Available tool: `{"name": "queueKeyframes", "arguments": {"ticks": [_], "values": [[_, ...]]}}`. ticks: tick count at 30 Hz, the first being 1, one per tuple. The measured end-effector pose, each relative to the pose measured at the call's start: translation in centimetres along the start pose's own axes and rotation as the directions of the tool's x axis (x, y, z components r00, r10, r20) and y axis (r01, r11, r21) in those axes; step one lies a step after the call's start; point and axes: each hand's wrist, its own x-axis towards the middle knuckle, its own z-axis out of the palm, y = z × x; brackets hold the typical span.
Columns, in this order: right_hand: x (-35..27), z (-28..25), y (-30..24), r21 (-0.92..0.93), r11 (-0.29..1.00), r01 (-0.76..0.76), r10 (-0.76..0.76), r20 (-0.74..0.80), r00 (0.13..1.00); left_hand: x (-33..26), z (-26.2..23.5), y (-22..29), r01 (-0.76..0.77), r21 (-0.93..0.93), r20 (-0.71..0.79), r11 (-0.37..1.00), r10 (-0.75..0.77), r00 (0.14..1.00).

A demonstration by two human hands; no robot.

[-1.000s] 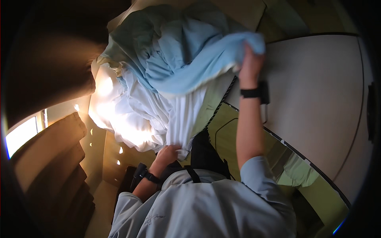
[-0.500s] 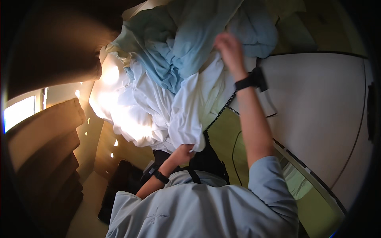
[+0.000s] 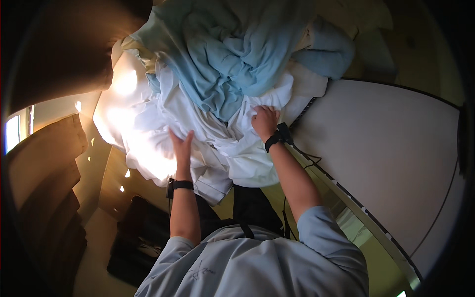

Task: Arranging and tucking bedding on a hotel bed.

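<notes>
Crumpled white fabric sheet point(image 3: 242, 151) directly before person, no clear long axis; rumpled light-blue cloth point(image 3: 232, 59) beyond, right hand point(image 3: 266, 122) nearer it. Hands apart: left hand point(image 3: 182, 147) spread over white, right curled on white, grip unclear.

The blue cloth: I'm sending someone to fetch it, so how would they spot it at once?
Start at the broad pale surface on the right, then go left to the white cloth. The blue cloth lies bunched over its far part, beyond the right hand. Its blue colour sets it apart from the white folds.
</notes>
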Motion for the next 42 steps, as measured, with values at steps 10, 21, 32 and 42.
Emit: {"name": "queueKeyframes", "arguments": {"ticks": [10, 21, 32, 42], "values": [[7.7, 1.1, -7.9, 0.587, 0.788, -0.188, 0.215, 0.023, 0.976, -11.7, 4.0, 11.3, -0.368, 0.234, 0.846, 0.9, -0.003, 0.533], [-4.4, -14.4, -10.7, 0.862, -0.418, -0.285, -0.059, 0.287, 0.956, 3.4, 3.2, -1.3, -0.53, 0.722, 0.408, 0.445, 0.346, 0.845], [-0.3, -23.3, -9.6, 0.97, 0.073, -0.232, -0.237, 0.243, 0.941, -2.1, -7.3, 7.0, 0.252, -0.197, 0.373, 0.948, -0.165, 0.913], [-6.4, -11.4, -12.9, 0.765, 0.641, 0.067, -0.083, -0.017, 0.996, -5.6, -1.9, 10.5, -0.41, 0.458, 0.576, 0.789, 0.088, 0.813]]}}
